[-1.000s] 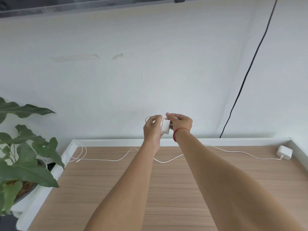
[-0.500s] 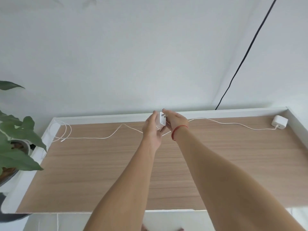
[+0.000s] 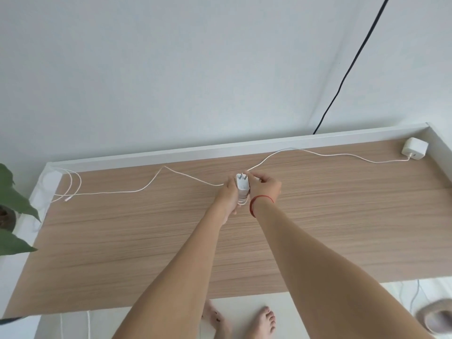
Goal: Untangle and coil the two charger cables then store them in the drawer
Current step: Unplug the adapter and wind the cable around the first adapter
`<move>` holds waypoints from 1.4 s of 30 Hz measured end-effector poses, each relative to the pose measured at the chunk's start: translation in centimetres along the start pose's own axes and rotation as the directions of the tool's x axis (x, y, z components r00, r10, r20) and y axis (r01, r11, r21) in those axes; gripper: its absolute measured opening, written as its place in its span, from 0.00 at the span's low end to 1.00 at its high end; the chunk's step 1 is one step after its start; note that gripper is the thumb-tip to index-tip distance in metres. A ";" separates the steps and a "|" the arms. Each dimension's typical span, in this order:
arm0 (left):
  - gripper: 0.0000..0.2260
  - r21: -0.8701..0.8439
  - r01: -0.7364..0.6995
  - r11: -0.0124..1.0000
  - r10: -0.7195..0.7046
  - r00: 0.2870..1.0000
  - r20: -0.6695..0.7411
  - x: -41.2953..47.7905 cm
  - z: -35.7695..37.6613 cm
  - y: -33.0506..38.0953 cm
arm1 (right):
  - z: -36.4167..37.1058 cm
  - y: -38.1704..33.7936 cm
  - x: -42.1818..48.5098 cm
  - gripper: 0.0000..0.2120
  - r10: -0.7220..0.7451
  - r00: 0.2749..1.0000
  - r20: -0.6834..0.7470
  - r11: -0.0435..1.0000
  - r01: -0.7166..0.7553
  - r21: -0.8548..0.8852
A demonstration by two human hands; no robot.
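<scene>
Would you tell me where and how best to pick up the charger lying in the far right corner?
Probably pinch the charger from above, across its boxy body's flat sides: the rim crowds its back and right, and its cable leaves the near end.

2 chargers [image 3: 242, 185] [image 3: 415, 149], 2 hands [image 3: 228, 195] [image 3: 267, 187], 1 plant [image 3: 16, 200]

bright, soft daylight lies evenly over the plain white wall [image 3: 171, 69] and the pale wood-grain desk top [image 3: 318, 228]; shadows are faint and soft-edged. the wide lens bows the desk's edges and stretches the bare forearms [image 3: 183, 265]. the thin white charger cable [image 3: 122, 192] looks sharp.
</scene>
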State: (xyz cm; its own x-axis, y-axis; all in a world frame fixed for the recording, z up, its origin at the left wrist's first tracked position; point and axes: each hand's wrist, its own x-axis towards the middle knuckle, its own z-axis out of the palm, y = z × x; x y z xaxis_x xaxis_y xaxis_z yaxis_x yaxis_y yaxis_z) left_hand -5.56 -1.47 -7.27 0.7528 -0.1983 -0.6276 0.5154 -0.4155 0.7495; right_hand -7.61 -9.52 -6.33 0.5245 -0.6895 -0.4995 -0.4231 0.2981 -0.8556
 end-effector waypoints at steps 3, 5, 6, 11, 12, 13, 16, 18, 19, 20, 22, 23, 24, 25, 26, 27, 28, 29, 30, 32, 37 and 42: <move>0.22 -0.049 -0.007 0.999 0.008 1.000 0.019 0.6 -0.1 -0.2 | 0.3 0.0 0.3 0.06 -0.049 0.999 0.004 0.997 0.049 -0.061; 0.20 -0.207 -0.032 0.978 0.044 0.997 0.055 1.0 0.0 -0.1 | 0.5 -0.4 0.3 0.08 -0.075 0.997 0.033 0.995 0.077 -0.070; 0.19 -0.325 -0.047 0.945 0.070 0.996 0.059 1.0 0.1 0.1 | 0.7 -0.7 0.3 0.08 -0.093 0.994 0.063 0.993 0.098 -0.073; 0.25 -0.753 0.016 0.658 0.151 0.977 0.153 0.7 -0.6 1.0 | 2.0 -2.3 0.2 0.04 -0.222 0.955 0.198 0.966 0.244 -0.091; 0.28 -0.734 0.039 0.678 0.164 0.965 0.202 0.5 -1.0 1.1 | 2.0 -2.3 0.2 0.03 -0.244 0.948 0.205 0.956 0.270 -0.111; 0.27 -0.681 0.031 0.732 0.166 0.961 0.223 0.5 -1.1 1.1 | 1.9 -2.1 0.2 0.02 -0.260 0.942 0.211 0.948 0.291 -0.130; 0.13 -0.502 -0.020 0.864 0.122 0.978 0.172 0.3 -1.0 1.1 | 1.6 -1.4 0.2 0.02 -0.250 0.940 0.233 0.955 0.279 -0.103; 0.14 -0.463 -0.046 0.885 0.100 0.991 0.093 0.3 -0.8 0.9 | 1.4 -1.2 0.3 0.02 -0.215 0.945 0.247 0.969 0.238 -0.066; 0.16 -0.458 -0.058 0.887 0.092 0.994 0.052 0.4 -0.8 0.7 | 1.3 -1.3 0.4 0.01 -0.199 0.940 0.276 0.972 0.225 -0.064; 0.19 -0.449 -0.069 0.891 0.084 0.996 0.014 0.3 -0.7 0.5 | 1.2 -1.4 0.5 0.02 -0.188 0.929 0.318 0.972 0.222 -0.073; 0.22 -0.405 -0.123 0.906 0.098 0.992 -0.082 0.0 -0.6 0.3 | 0.9 -1.6 0.6 0.04 -0.169 0.903 0.396 0.971 0.222 -0.092; 0.22 -0.359 -0.160 0.920 0.119 0.984 -0.133 -0.2 -0.5 0.2 | 0.8 -1.6 0.6 0.06 -0.151 0.897 0.416 0.973 0.209 -0.097; 0.22 -0.326 -0.185 0.927 0.133 0.976 -0.174 -0.4 -0.4 0.2 | 0.9 -1.6 0.6 0.06 -0.135 0.895 0.426 0.976 0.193 -0.097; 0.24 -0.300 -0.207 0.931 0.149 0.967 -0.205 -0.7 -0.3 0.3 | 0.9 -1.4 0.7 0.07 -0.136 0.894 0.427 0.976 0.195 -0.097; 0.26 -0.270 -0.225 0.936 0.165 0.960 -0.228 -0.6 -0.4 0.2 | 0.9 -1.3 0.8 0.08 -0.156 0.892 0.425 0.971 0.217 -0.099; 0.27 -0.231 -0.238 0.943 0.182 0.953 -0.241 -0.6 -0.4 0.2 | 1.0 -1.1 0.9 0.08 -0.178 0.887 0.425 0.964 0.245 -0.107; 0.26 -0.196 -0.259 0.946 0.203 0.942 -0.267 -0.6 -0.4 0.1 | 1.1 -0.8 1.0 0.09 -0.190 0.883 0.430 0.958 0.262 -0.115; 0.25 -0.162 -0.271 0.949 0.216 0.931 -0.294 -0.5 -0.5 0.0 | 1.0 -0.5 1.1 0.09 -0.186 0.882 0.434 0.957 0.262 -0.123; 0.24 -0.155 -0.278 0.948 0.220 0.924 -0.313 -0.4 -0.4 0.0 | 1.0 -0.2 1.0 0.10 -0.169 0.885 0.435 0.960 0.247 -0.130; 0.26 -0.164 -0.286 0.944 0.220 0.916 -0.335 -0.1 -0.3 -0.2 | 0.9 0.3 0.8 0.10 -0.139 0.893 0.427 0.970 0.210 -0.124; 0.15 -0.091 -0.197 0.976 0.175 0.963 -0.206 -0.4 -0.5 -0.5 | 0.2 0.4 1.2 0.08 -0.193 0.890 0.413 0.957 0.263 -0.119; 0.09 -0.311 -0.066 0.948 0.140 0.965 0.223 -0.9 -3.5 -0.4 | -1.4 -1.5 2.0 0.09 -0.197 0.845 0.498 0.931 0.320 -0.174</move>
State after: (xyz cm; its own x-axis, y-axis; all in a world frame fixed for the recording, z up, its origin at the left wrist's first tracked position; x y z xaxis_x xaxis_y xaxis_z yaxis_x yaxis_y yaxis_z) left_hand -5.05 1.98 -6.24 0.7074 -0.4471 -0.5474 0.5665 -0.1044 0.8174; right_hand -6.98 -12.32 -5.86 0.8941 -0.3125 -0.3208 -0.3550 -0.0580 -0.9331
